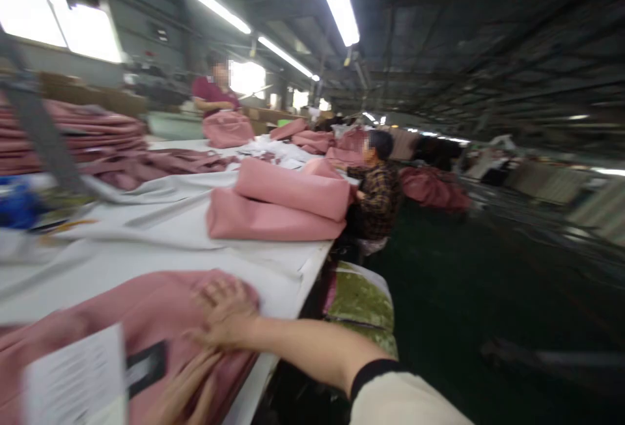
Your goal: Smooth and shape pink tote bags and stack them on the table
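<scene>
A folded pink fabric piece (141, 301) lies along the near edge of the table. My right hand (227, 314) rests flat on its far right end, fingers spread. Lower down, partly cut off by the bottom of the view, my left hand (188, 389) lies on the same fabric with its fingers stretched out. A white printed paper (75, 379) and a black label (146, 368) are on top of the cloth, to the left of my hands. Motion blur makes the print unreadable.
Two folded pink bundles (283, 204) lie farther along the white-covered table (185, 256). A person in a plaid shirt (378, 194) is at its right edge; another in maroon (215, 96) stands behind. Pink stacks (97, 132) sit left, by a grey post (39, 112). Green bundles (361, 295) are below the edge.
</scene>
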The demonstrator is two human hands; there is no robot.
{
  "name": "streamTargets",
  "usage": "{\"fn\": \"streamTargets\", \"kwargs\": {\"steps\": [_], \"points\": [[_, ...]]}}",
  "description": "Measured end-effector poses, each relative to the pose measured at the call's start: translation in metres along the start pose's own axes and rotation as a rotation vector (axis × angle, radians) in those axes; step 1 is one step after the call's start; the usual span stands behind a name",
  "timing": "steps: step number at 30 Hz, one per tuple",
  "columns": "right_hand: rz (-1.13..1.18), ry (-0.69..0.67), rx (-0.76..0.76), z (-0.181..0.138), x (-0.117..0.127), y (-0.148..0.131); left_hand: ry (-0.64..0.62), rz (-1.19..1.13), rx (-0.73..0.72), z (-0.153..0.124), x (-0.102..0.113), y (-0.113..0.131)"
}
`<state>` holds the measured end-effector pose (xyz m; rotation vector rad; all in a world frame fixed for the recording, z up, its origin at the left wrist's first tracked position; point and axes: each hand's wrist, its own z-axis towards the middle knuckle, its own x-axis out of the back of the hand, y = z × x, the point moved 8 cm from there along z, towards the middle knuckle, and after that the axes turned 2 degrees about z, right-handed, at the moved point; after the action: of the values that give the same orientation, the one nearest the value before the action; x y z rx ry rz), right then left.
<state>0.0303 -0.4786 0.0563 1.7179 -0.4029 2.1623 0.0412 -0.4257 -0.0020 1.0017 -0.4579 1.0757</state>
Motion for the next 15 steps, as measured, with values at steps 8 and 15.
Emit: {"fn": "streamTargets", "kwargs": {"steps": [8,15], "points": [[0.112,0.098,0.07,0.013,-0.044,-0.004,-0.088,0.485,0.172,-0.004,0.236,0.015],[-0.116,0.169,0.122,0.006,-0.067,0.004,-0.172,0.706,0.65,-0.179,0.282,-0.044]]}}
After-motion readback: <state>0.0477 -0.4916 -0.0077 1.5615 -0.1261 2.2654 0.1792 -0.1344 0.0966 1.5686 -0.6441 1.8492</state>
